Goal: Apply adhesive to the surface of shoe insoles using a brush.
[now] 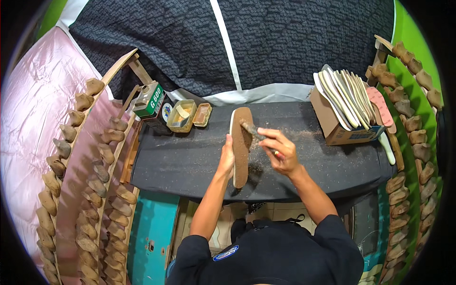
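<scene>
Sole [242, 149] with a grainy brown face and a pale rim stands lengthwise at the centre of the frame, held over the dark-covered table [185, 164]. It looks light and fairly stiff, perhaps with a little give along its length. The brown face seems rough rather than slippery, though crumbs could rub off it, so the pale rim near the middle looks like the best place to take hold, leaving the face untouched.

The left hand [227, 157] grasps it there, on its left side; how far the fingers reach underneath is hidden. The right hand [282, 154] is closed around a brush-like tool [252, 129], whose tip meets the upper part of the brown face.

Brown crumbs [304, 135] are scattered over the cloth, most plainly right of centre. At the upper left of the frame sit a yellowish tub [176, 124], a small shallow container [203, 114] and a green-and-dark can [153, 108]. At the upper right, a cardboard box [352, 137] holds a row of pale soles [343, 97] on edge. Racks of wooden, foot-shaped blocks [46, 202] line both sides of the frame.
</scene>
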Tool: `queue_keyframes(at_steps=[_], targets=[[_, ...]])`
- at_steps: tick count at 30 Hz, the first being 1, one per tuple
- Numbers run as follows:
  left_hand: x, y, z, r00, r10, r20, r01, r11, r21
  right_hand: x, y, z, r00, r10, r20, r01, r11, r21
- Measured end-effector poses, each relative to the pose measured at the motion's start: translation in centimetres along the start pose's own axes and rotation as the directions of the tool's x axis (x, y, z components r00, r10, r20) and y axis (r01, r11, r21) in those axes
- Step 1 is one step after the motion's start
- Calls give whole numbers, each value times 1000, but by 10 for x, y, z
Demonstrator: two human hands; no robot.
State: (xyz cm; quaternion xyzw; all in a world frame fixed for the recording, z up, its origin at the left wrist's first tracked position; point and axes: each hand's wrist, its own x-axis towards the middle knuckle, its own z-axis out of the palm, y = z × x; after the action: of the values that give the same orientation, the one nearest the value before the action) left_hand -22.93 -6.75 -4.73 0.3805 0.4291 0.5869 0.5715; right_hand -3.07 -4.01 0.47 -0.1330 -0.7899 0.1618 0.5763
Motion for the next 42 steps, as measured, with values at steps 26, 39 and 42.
queue_keyframes(at_steps=[26, 39, 42], targets=[[-8, 15, -33, 998, 51, 25, -41, 953, -300, -14, -1, -16, 929, 167, 332, -273, 912, 306], [-17, 2, 0, 999, -29, 21, 29, 1000, -8, 25, 18, -22, 987, -69, 147, 82, 993, -84], [-15, 0, 1, 998, 3, 58, -4, 1000, 26, 13, 17, -16, 995, -73, 62, 79, 992, -95]])
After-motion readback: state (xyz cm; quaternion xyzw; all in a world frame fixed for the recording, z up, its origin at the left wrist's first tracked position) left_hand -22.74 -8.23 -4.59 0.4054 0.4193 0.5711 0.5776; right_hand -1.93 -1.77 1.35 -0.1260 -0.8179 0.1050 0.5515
